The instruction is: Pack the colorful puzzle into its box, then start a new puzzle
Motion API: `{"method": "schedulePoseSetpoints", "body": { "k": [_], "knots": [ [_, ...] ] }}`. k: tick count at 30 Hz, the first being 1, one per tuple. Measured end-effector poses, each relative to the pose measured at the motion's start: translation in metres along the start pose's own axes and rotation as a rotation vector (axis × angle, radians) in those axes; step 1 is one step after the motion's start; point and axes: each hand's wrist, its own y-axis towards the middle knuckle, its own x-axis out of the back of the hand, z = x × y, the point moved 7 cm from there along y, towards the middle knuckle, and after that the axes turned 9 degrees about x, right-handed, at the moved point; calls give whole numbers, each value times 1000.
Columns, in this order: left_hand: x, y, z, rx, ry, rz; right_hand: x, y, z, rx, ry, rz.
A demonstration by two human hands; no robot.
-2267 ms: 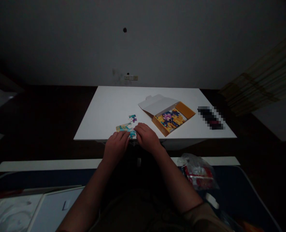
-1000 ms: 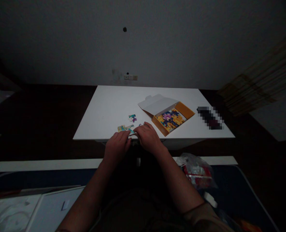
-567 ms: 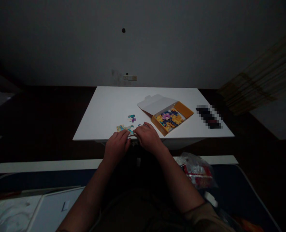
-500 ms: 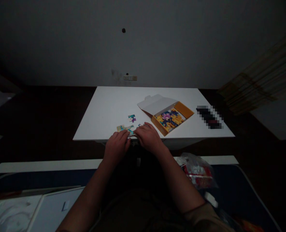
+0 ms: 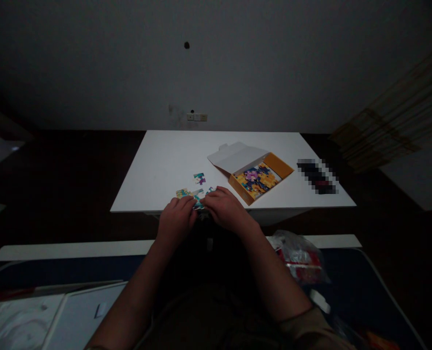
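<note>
At the table's front edge, my left hand (image 5: 175, 219) has its fingers curled onto the joined jigsaw puzzle pieces (image 5: 198, 198), gripping their left side. From the other side my right hand (image 5: 226, 209) is closed on the same pieces, its fingertips partly hiding them. A pale yellow and teal piece (image 5: 182, 193) lies just beyond my left fingers. Farther back rests a separate teal and purple puzzle piece (image 5: 199, 178). Another small piece (image 5: 211, 189) peeks out beside my right fingers.
An open orange box (image 5: 287, 167) with a white lid (image 5: 240, 156) holds puzzle pieces (image 5: 258, 180) on the white table (image 5: 165, 150). A blurred-out dark item (image 5: 317, 176) lies at the right. Below is a plastic bag (image 5: 301, 260) on a dark blue seat.
My right hand has shifted slightly, and more of the joined pieces between my hands now shows. The box and the loose pieces stay where they were.
</note>
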Motion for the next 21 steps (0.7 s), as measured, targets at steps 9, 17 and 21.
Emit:
{"method": "schedulePoseSetpoints", "body": {
  "k": [9,17,21],
  "knots": [
    [1,2,-1,10,3,-4,-1,2,-1,-65,32,-49],
    [0,2,0,19,0,-4,-8,4,-2,-79,59,-100],
    [0,2,-1,17,-3,11,-10,4,-1,-87,15,-56]
  ]
}}
